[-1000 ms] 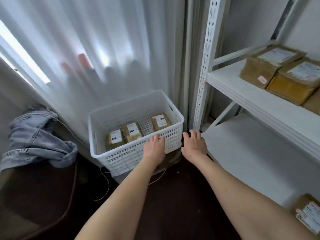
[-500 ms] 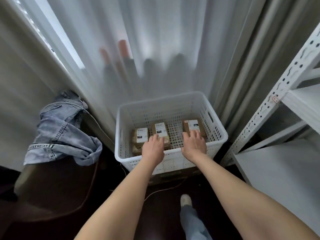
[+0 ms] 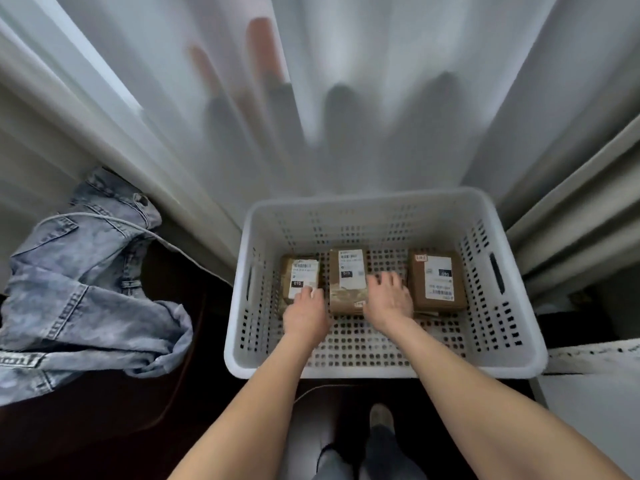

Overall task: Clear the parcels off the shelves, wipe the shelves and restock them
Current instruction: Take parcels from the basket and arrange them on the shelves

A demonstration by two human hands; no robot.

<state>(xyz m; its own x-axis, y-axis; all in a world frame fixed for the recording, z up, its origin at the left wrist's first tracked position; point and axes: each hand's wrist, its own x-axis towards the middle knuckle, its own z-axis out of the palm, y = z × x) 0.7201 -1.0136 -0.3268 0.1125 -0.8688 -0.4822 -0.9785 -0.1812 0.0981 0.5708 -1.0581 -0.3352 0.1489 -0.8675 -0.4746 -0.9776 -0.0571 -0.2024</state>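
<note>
A crumpled denim garment (image 3: 86,282) lies at far left, apart from the job. Next to it stands the white perforated basket (image 3: 381,370), and the task's three parcels lie flat on its floor in a row toward the far wall. The left parcel (image 3: 300,271) is a small brown packet with a printed label. The left hand (image 3: 306,315) covers its near end with fingertips on the label, and whether the thumb has closed under the edge cannot be told. The middle parcel (image 3: 347,277) looks wrapped in glossy tape, so it is probably slick, and a grip across its long edges should hold better than a pinch on the top face. The right hand (image 3: 388,299) has its fingers spread and holds nothing, hovering over the gap at that parcel's right edge. The right parcel (image 3: 436,280) looks like a stiff cardboard box, boxier than the other two. All three seem light enough for one hand each. The mesh floor leaves little room under them, so tipping up a near edge first seems wise. A corner of the white shelf (image 3: 588,362) shows at right.
</note>
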